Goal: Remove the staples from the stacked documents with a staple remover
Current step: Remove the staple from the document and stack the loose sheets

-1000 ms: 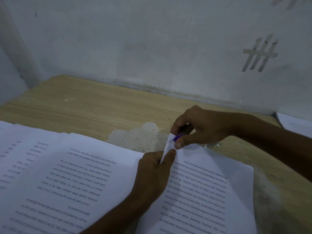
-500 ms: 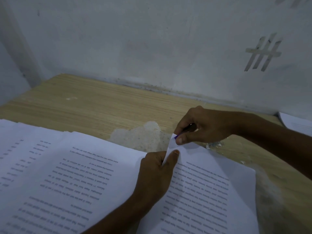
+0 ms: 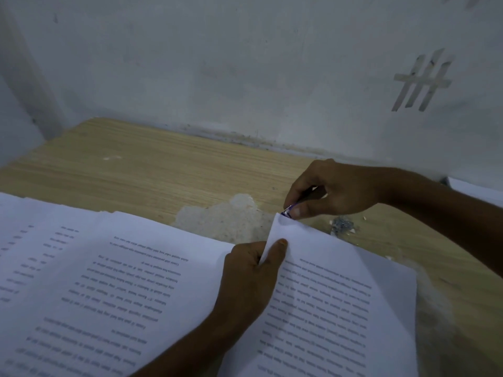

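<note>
Left hand: I see the left hand (image 3: 253,270) pinching the top corner of the stapled papers (image 3: 340,308). The thumb is on top and the fingers are curled under.
Right hand: the right hand (image 3: 334,191) has its fingers curled round the staple remover (image 3: 289,210). Only a small purple and silver bit of the tool shows.
Staple remover: its tip touches the very tip of the lifted corner.
Stapled papers: they lie on the wooden table (image 3: 163,170) at the right, with the one corner held up.
Other sheets: the printed sheets (image 3: 95,281) lie flat at the left, partly under the left arm.
Grey heap: a heap of small grey bits (image 3: 341,225) sits near the right hand. I cannot tell if they are staples.
Table top: a pale worn patch (image 3: 226,219) lies just behind the lifted corner.
Wall: the grey wall (image 3: 245,63) has crossed tape strips (image 3: 422,83).
</note>
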Action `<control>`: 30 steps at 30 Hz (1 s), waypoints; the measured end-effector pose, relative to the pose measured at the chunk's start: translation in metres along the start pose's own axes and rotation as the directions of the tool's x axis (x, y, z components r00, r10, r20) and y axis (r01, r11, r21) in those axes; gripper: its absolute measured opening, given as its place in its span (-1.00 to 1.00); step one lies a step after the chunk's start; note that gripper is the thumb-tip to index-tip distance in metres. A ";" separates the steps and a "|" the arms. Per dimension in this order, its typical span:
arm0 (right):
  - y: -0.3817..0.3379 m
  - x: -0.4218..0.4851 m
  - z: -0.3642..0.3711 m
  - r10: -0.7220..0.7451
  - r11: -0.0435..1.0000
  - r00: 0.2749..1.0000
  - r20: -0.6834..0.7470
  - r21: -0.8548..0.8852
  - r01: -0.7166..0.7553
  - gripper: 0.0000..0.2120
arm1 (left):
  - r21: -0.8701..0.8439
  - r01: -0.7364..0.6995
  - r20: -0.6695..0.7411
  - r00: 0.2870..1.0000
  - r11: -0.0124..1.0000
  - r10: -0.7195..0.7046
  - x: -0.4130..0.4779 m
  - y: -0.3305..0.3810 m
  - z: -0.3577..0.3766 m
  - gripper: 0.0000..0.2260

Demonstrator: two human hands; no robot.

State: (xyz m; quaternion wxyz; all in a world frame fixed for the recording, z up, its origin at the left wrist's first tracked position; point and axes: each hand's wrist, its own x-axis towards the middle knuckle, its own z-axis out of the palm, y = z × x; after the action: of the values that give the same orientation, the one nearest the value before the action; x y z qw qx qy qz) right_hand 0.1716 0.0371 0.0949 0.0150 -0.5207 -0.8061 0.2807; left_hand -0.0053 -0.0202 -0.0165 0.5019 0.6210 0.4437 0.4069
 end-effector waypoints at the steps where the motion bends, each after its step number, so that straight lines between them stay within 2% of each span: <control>1: 0.002 -0.001 -0.002 0.006 1.000 1.000 -0.011 0.015 -0.005 -0.82 | 0.000 0.007 -0.001 1.000 1.000 -0.007 0.000 0.000 0.000 -0.58; 3: 0.004 -0.005 -0.004 0.009 1.000 0.999 -0.043 0.023 -0.008 -0.79 | -0.001 0.015 0.000 1.000 1.000 -0.015 0.000 0.000 0.000 -0.62; 9: 0.015 -0.021 -0.003 -0.013 0.998 0.992 -0.125 0.056 0.021 -0.70 | -0.016 0.021 0.009 1.000 1.000 -0.021 0.000 -0.001 0.000 -0.90; 12: 0.018 -0.029 -0.002 -0.031 0.995 0.989 -0.145 0.088 0.044 -0.61 | -0.015 0.014 0.016 1.000 1.000 -0.014 -0.001 0.002 0.000 -0.88; 17: 0.013 -0.032 0.002 -0.044 0.994 0.991 -0.123 0.093 0.055 -0.59 | -0.016 0.001 0.007 1.000 1.000 -0.001 -0.003 0.005 0.000 -0.84; 22: 0.012 -0.033 0.007 -0.083 0.989 0.983 -0.165 0.109 0.102 -0.53 | -0.053 -0.009 -0.003 1.000 0.999 0.009 -0.006 0.007 0.002 -0.80; 30: 0.019 -0.038 0.014 -0.113 0.976 0.972 -0.207 0.158 0.147 -0.58 | -0.149 0.033 -0.027 0.999 0.988 -0.038 -0.009 0.010 0.003 -0.81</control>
State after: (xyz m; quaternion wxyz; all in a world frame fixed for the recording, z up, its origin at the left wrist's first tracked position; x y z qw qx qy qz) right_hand 0.2006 0.0045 0.0843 0.1583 -0.4886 -0.8058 0.2949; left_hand -0.0039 -0.0306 -0.0081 0.5473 0.5676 0.4307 0.4392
